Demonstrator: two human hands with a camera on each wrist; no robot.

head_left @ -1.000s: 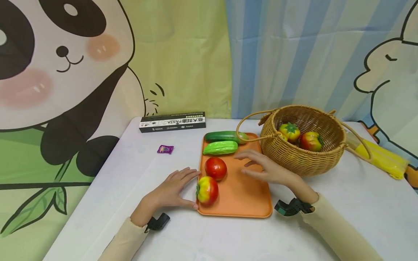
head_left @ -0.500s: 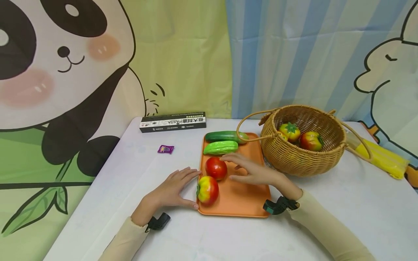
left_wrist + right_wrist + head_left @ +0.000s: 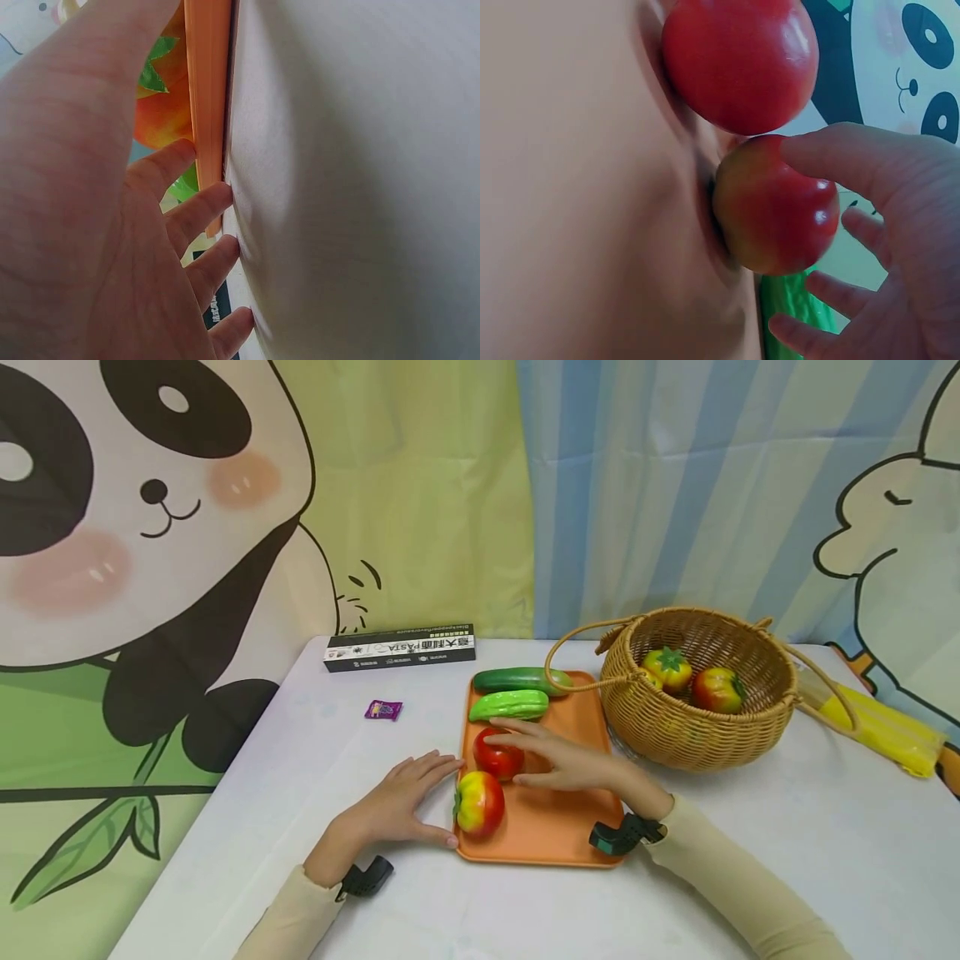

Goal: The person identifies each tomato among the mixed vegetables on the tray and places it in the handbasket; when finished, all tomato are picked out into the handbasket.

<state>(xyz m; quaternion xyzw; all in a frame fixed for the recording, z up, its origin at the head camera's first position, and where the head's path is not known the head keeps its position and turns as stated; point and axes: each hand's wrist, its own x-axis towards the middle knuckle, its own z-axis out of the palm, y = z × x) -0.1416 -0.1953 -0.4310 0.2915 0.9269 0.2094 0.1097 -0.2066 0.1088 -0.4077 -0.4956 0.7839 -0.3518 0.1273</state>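
Observation:
On the orange tray [image 3: 555, 839], a red toy tomato [image 3: 497, 765] sits behind a red-and-yellow one [image 3: 480, 804]. My right hand [image 3: 573, 764] reaches over the tomato with fingers spread along its far side and thumb at its near side. In the right wrist view the thumb overlaps the tomato [image 3: 772, 217], and the other fingers lie beyond it, loosely bent. My left hand [image 3: 393, 806] is spread at the tray's left edge; in the left wrist view its fingertips are right at the tray rim [image 3: 208, 90] and the tabletop.
A dark green cucumber [image 3: 510, 680] and a lighter bumpy one [image 3: 510, 705] lie at the tray's back. A wicker basket [image 3: 690, 739] holding several toy fruits stands right, one handle over the tray. Around are a pasta box [image 3: 401, 647], purple packet [image 3: 383, 710] and yellow package [image 3: 885, 731].
My right hand has moved left across the tray, from beside the basket to over the red tomato. My left hand stays at the tray's edge. The head view has shifted slightly.

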